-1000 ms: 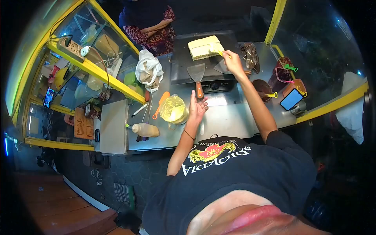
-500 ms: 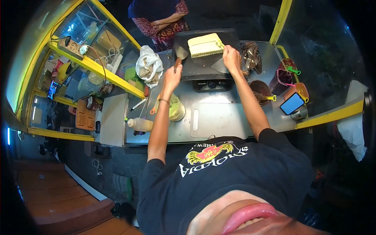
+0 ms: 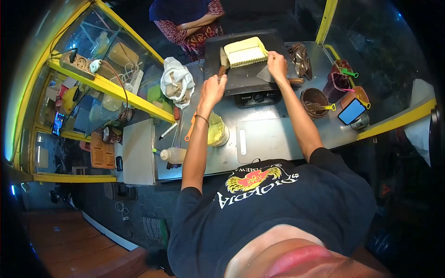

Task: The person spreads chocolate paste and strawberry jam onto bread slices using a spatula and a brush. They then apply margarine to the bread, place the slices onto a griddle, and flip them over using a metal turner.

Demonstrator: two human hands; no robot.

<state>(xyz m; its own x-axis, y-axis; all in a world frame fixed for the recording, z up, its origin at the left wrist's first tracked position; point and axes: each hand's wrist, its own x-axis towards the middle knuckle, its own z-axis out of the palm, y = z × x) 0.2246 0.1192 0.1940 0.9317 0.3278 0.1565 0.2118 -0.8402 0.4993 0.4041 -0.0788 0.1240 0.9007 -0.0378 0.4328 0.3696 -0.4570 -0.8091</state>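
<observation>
A pale yellow folded crepe (image 3: 244, 51) lies on the black griddle (image 3: 241, 78) at the far side of the steel counter. My left hand (image 3: 212, 89) grips the wooden handle of a metal spatula (image 3: 223, 61), whose blade touches the crepe's left edge. My right hand (image 3: 277, 65) holds a second spatula (image 3: 265, 74) at the crepe's right edge; its handle pokes out to the right of the hand.
A white cutting board (image 3: 271, 139), a batter jug (image 3: 217, 132), a squeeze bottle (image 3: 172, 154) and an orange tool sit on the counter. Topping tubs with small scoops (image 3: 320, 101) and a phone (image 3: 351, 111) stand right. Another person (image 3: 187, 21) waits beyond the griddle.
My left hand picked up the spatula from the griddle's front and carried it to the crepe's left edge. My right hand stayed at the crepe's right side.
</observation>
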